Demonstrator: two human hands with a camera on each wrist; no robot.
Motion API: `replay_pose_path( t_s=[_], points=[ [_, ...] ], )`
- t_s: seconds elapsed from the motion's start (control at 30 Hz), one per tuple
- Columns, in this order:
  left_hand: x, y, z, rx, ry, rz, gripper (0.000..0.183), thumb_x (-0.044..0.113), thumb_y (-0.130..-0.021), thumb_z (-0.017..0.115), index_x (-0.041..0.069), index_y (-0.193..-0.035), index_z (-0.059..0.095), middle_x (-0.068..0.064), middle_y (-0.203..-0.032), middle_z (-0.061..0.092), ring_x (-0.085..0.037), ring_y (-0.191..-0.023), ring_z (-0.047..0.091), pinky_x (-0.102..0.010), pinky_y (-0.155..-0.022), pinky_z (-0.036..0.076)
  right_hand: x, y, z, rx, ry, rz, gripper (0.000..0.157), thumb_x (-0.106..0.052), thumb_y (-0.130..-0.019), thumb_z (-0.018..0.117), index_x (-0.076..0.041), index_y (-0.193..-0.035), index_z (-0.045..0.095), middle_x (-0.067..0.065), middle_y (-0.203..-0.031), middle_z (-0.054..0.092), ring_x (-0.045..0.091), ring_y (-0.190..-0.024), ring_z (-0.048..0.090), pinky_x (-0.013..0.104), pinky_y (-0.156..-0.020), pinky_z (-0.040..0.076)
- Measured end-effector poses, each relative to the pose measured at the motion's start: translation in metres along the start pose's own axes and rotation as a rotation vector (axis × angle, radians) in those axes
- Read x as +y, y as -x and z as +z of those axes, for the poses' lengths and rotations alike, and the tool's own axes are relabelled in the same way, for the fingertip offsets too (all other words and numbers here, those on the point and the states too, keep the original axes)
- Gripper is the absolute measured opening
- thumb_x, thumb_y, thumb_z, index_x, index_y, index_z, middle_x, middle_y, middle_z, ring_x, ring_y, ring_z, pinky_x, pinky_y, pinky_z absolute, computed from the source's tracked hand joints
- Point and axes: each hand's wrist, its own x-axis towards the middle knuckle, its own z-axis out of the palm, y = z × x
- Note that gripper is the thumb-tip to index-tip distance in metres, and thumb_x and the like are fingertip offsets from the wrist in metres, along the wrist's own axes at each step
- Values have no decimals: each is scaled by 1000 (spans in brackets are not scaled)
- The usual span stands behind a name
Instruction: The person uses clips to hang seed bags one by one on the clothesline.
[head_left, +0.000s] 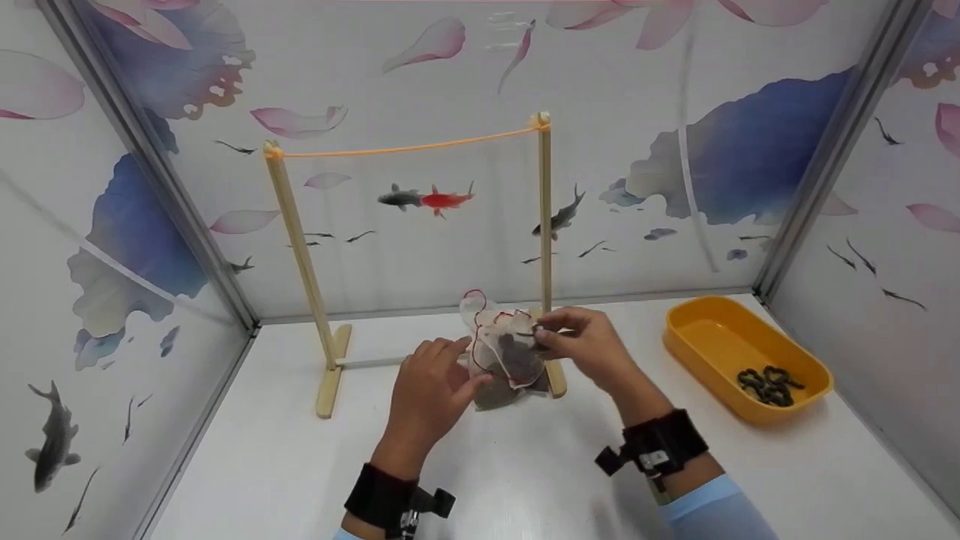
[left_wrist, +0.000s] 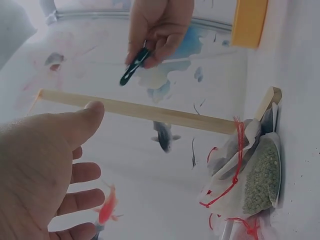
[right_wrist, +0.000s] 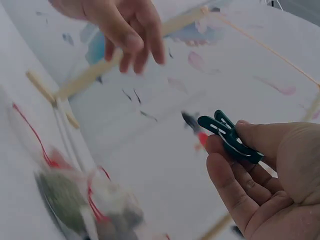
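My right hand [head_left: 592, 349] pinches a dark green clothespin [right_wrist: 230, 137] between thumb and fingers, above the bags. My left hand [head_left: 429, 390] holds nothing; in the left wrist view its fingers are spread and lie apart from the bags. Several small mesh drawstring bags [head_left: 506, 364] with red cords lie in a pile on the table at the foot of the rack's right post [head_left: 546, 217]. One bag [left_wrist: 262, 175] shows greenish dried grains through its mesh. An orange string [head_left: 409, 148] runs between the tops of the two wooden posts, with nothing hanging on it.
To the right stands a yellow-orange plastic basin [head_left: 679, 360] with several dark green clothespins [head_left: 769, 386] in it. The rack's left post [head_left: 300, 255] stands on a wooden foot [head_left: 332, 375]. Panels printed with fish and petals enclose the white table [head_left: 255, 450] at the back and sides.
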Motion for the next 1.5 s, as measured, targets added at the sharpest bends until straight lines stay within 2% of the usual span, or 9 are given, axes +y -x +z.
replay_pose_path(
  t_s=[0.2,0.33,0.43,0.57,0.8,1.0,1.13,1.3,1.5],
  points=[
    [5,0,-2,-39,9,47,70,50,-93,93,12,-148,74,-5,-120,80,-22,-107,73,-42,-89,64,2,5,53,-116,-59,3,23,-13,-103,85,-4,-123,81,6,-111,80,17,-94,79,39,-83,70],
    [4,-1,-5,-60,-15,72,56,46,-98,89,11,-140,79,-4,-115,81,-20,-103,73,-40,-90,65,6,6,61,-157,-77,5,22,-16,-105,84,-5,-123,81,1,-105,80,14,-89,76,32,-77,67],
    [-1,-1,-6,-57,-41,76,49,45,-102,85,9,-134,80,-4,-113,81,-20,-104,75,-40,-91,66,9,5,58,-181,-61,-37,24,-17,-109,79,0,-125,79,6,-105,79,18,-90,76,37,-81,69],
    [-8,-1,-9,-38,-71,51,46,43,-105,82,6,-132,79,-7,-113,81,-23,-107,77,-41,-93,67,20,-1,48,-122,165,-78,22,-18,-112,74,-1,-122,81,9,-106,79,18,-94,73,38,-84,66],
    [-20,0,-9,-10,-110,-31,34,32,-107,80,7,-130,79,-7,-110,80,-24,-108,76,-40,-92,68,39,-19,54,8,656,18,17,-26,-109,79,-13,-120,83,8,-122,78,27,-115,74,49,-101,63],
    [-23,3,-4,36,-137,-56,24,25,-106,81,9,-123,83,-5,-105,81,-22,-102,76,-38,-83,69,50,-33,78,47,1000,-200,34,-36,-101,87,-7,-119,81,10,-116,72,26,-101,69,48,-89,64],
    [-24,4,-1,51,-132,-62,22,23,-106,82,7,-120,83,-6,-104,82,-24,-101,78,-40,-82,69,60,-40,88,121,1158,-338,29,-32,-95,91,-7,-107,82,10,-103,72,27,-90,68,46,-77,64],
    [-23,2,-3,50,-115,-79,24,26,-107,79,6,-121,82,-6,-105,82,-24,-101,78,-40,-81,69,61,-43,85,217,1155,-402,14,-17,-98,87,-4,-94,82,10,-93,73,28,-79,71,48,-69,65],
    [-24,-3,-12,100,-101,-76,23,25,-107,79,5,-119,83,-7,-103,83,-23,-98,77,-40,-79,68,31,-49,67,271,969,-299,19,-19,-110,73,-8,-96,76,7,-88,75,25,-77,74,48,-70,64]
  ],
)
